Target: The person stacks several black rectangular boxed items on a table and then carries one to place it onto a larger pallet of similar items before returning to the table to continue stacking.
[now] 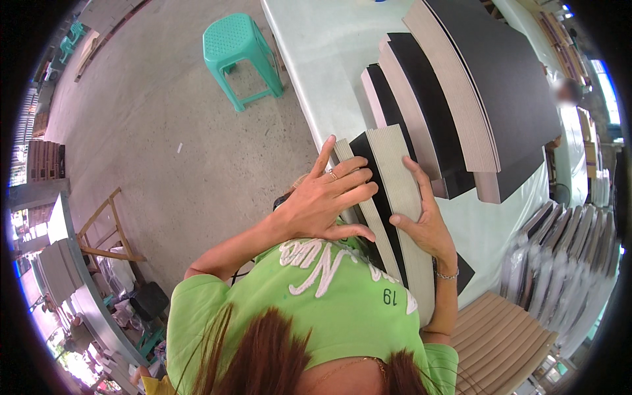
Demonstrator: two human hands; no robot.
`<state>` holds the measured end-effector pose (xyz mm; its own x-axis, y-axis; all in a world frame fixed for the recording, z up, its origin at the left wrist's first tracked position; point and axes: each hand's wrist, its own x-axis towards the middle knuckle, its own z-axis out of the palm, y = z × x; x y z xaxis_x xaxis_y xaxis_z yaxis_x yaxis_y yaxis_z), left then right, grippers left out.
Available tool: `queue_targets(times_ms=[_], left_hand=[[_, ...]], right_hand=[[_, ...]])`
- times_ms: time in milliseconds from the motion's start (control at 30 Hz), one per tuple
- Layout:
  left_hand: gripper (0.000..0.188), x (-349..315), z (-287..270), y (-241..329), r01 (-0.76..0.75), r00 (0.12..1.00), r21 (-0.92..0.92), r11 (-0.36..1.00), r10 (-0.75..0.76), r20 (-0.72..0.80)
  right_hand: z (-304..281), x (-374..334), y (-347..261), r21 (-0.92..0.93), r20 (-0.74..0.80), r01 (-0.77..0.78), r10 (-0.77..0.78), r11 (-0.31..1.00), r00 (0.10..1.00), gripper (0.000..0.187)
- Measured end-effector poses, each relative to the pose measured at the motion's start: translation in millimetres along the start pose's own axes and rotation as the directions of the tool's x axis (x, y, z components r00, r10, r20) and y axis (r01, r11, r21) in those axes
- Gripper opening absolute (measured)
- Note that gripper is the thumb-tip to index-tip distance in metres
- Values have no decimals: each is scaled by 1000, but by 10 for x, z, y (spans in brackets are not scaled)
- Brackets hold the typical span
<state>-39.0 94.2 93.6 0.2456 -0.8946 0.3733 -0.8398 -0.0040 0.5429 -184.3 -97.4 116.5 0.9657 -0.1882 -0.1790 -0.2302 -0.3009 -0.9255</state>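
My left hand (332,194) lies with its fingers spread across a narrow stack of pale-edged boards (363,207), a ring on one finger. Beside it stands a thicker stack of thin boards (398,164) with pale grey layered edges. My right hand (429,220) cups that thicker stack from its right side, thumb on the layered edges and index finger stretched along the far part. Its remaining fingers are hidden. A black face (382,191) shows between the two stacks. Both stacks stand near the table's front edge, close against my green shirt.
Further stacks of black-faced boards (487,85) lie on the white-covered table (309,46). A green plastic stool (230,39) stands on the concrete floor to the left. Plastic-wrapped bundles (559,257) and brown ribbed pieces (497,336) sit at the right. A wooden frame (99,217) stands at left.
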Motion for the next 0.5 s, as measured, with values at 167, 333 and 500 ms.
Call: queue_targets(times_ms=[167, 333, 500], left_hand=[[88, 28, 35, 31, 0, 997, 82, 997, -7, 81], [89, 3, 34, 19, 2, 999, 77, 997, -6, 48], [87, -46, 65, -2, 5, 1000, 53, 999, -5, 10]], right_hand=[[7, 5, 23, 8, -7, 12, -12, 1000, 1000, 92], [6, 4, 26, -2, -11, 35, -35, 999, 999, 91], [12, -5, 28, 2, -9, 29, -29, 1000, 1000, 92]])
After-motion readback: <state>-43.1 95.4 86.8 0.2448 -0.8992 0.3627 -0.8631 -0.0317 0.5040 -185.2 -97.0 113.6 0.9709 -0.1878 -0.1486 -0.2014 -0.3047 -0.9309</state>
